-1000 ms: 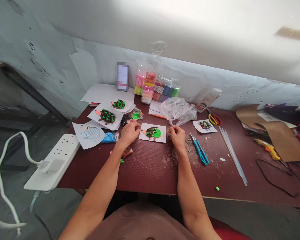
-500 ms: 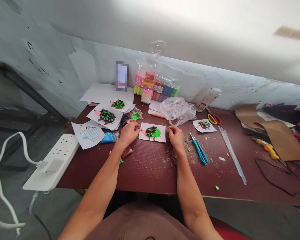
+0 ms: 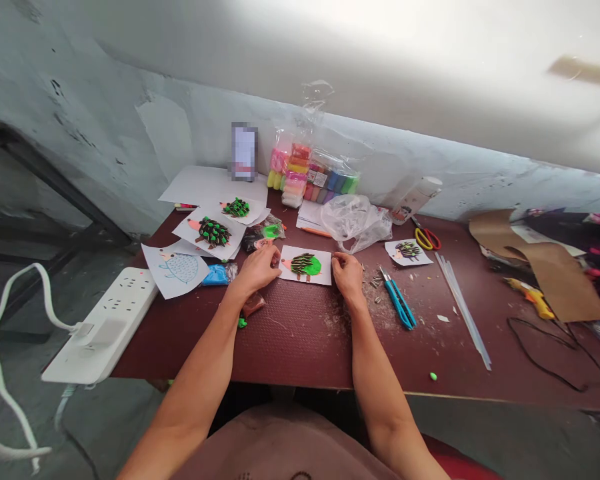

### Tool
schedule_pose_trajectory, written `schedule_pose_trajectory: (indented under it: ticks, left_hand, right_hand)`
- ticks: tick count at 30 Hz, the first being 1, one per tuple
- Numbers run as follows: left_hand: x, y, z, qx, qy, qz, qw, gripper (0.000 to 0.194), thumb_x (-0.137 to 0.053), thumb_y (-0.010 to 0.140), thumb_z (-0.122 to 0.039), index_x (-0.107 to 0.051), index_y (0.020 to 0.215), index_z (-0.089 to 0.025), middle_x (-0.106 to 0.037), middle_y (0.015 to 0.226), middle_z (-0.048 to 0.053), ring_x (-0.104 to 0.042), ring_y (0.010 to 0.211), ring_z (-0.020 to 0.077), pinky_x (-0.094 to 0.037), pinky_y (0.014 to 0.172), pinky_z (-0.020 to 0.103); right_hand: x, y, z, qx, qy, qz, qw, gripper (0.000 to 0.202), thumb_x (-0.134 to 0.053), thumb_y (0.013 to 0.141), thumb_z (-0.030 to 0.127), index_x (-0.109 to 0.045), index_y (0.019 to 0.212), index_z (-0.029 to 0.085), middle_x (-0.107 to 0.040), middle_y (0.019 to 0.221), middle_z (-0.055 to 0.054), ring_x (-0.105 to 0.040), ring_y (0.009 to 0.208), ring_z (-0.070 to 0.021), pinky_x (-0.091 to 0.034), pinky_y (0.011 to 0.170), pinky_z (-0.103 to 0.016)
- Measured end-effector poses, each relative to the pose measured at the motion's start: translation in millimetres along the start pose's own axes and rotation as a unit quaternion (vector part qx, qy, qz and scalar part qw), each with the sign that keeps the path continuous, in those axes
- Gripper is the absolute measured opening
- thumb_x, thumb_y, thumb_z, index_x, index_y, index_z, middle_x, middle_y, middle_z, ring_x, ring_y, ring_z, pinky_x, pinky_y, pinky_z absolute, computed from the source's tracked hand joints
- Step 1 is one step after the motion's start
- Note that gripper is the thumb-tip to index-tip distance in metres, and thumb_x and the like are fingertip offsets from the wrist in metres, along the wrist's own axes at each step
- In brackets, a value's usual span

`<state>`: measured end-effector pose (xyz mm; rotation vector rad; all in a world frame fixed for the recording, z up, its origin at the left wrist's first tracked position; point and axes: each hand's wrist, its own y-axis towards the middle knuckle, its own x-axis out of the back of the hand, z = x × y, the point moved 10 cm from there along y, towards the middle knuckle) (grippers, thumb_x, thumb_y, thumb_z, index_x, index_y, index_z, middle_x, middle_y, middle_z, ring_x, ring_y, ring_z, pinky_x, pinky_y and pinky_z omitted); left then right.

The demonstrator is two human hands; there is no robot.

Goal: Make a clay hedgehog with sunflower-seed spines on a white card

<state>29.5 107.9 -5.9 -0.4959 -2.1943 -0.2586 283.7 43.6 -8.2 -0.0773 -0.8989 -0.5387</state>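
Note:
A white paper card bearing a hedgehog (image 3: 314, 265) with a green clay body, pink face and dark spikes on its front half lies flat on the table in front of me. At its left edge my left hand (image 3: 260, 268) is closed, thumb and fingertips meeting the paper. On the opposite edge my right hand (image 3: 348, 273) has its fingers curled and pinched at the paper. A brown clay piece in a wrapper (image 3: 254, 305) and a green clay bit (image 3: 242, 323) lie beside my left forearm. Wood-like shavings and small spike pieces (image 3: 375, 283) are scattered right of my right hand.
Left are more hedgehog pictures (image 3: 213, 233), a blue clay packet (image 3: 219, 274) and a power strip (image 3: 105, 327). Clay packs (image 3: 325, 183), a phone (image 3: 244, 152) and a plastic bag (image 3: 353, 220) stand behind. Right are a blue cutter (image 3: 399, 300), scissors (image 3: 427, 239), glue sticks (image 3: 463, 310) and glue gun (image 3: 533, 298).
My right hand has moved slightly left, closing the small gap to the card's right edge. My left hand and the card stay nearly in place.

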Motion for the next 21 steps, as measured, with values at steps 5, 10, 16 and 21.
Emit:
schedule_pose_trajectory:
  ticks: [5,10,16,21]
  left_hand:
    - [-3.3,0.9,2.2,-0.016,0.012,-0.002,1.0,0.025,-0.063,0.073,-0.01,-0.064,0.095,-0.021,-0.071,0.102,0.007,-0.065,0.096,0.024,-0.049,0.086,0.033]
    - [-5.1,1.8,3.7,-0.014,0.006,0.003,1.0,0.024,-0.063,0.072,-0.01,-0.065,0.093,-0.022,-0.071,0.099,0.007,-0.065,0.094,0.0244,-0.05,0.085,0.033]
    - [-5.4,2.8,2.5,-0.016,0.008,0.012,1.0,0.024,-0.063,0.072,-0.01,-0.067,0.093,-0.021,-0.071,0.096,0.006,-0.066,0.093,0.024,-0.05,0.084,0.033]
    - [-5.0,1.6,1.6,-0.01,0.023,0.023,0.999,0.024,-0.063,0.074,-0.009,-0.068,0.095,-0.019,-0.07,0.094,0.007,-0.067,0.091,0.0246,-0.05,0.083,0.033]
  right_hand:
    - [-4.0,2.5,0.2,0.007,-0.035,0.012,0.999,0.03,-0.061,0.083,0.026,-0.08,0.105,0.018,-0.078,0.099,-0.012,-0.069,0.088,-0.0241,-0.05,0.085,-0.035]
    - [-5.7,3.6,-0.3,0.015,-0.012,0.009,1.0,0.019,-0.064,0.079,0.027,-0.079,0.091,0.021,-0.076,0.09,-0.008,-0.066,0.082,-0.0219,-0.049,0.078,-0.032]
    - [-6.9,7.8,1.2,0.025,-0.03,0.005,0.999,0.03,-0.061,0.083,0.026,-0.078,0.106,0.018,-0.075,0.099,-0.012,-0.067,0.091,-0.0249,-0.048,0.084,-0.034]
    - [-13.1,10.0,7.4,0.033,-0.053,0.029,0.998,0.031,-0.058,0.086,0.026,-0.078,0.108,0.017,-0.074,0.1,-0.013,-0.067,0.092,-0.0253,-0.048,0.084,-0.035]
